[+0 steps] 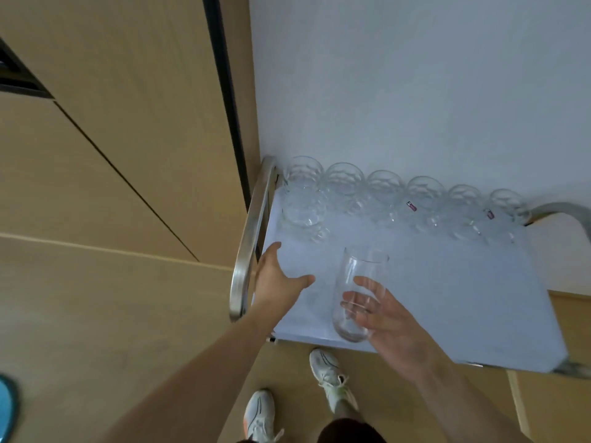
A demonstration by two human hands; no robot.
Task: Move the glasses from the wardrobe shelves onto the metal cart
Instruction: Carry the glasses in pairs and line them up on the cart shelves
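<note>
Right hand cradles a tall clear tumbler with loosely curled fingers above the metal cart; left hand hovers open. Smooth, fragile glass: grip mid-body firmly.

Soft, even daylight fills the scene, bright on the white wall and on the pale cloth-covered top of the metal cart, with no hard shadows. The cart's curved steel handle carries a dull sheen rather than sharp glare. A row of clear glasses near the wall nearly dissolves into the washed-out background, their outlines faint and smeared. Wide-angle distortion bends the wardrobe panels left of the cart and tilts the whole view. The picture is soft overall, and a blue object at the lower left edge is blurred.
</note>
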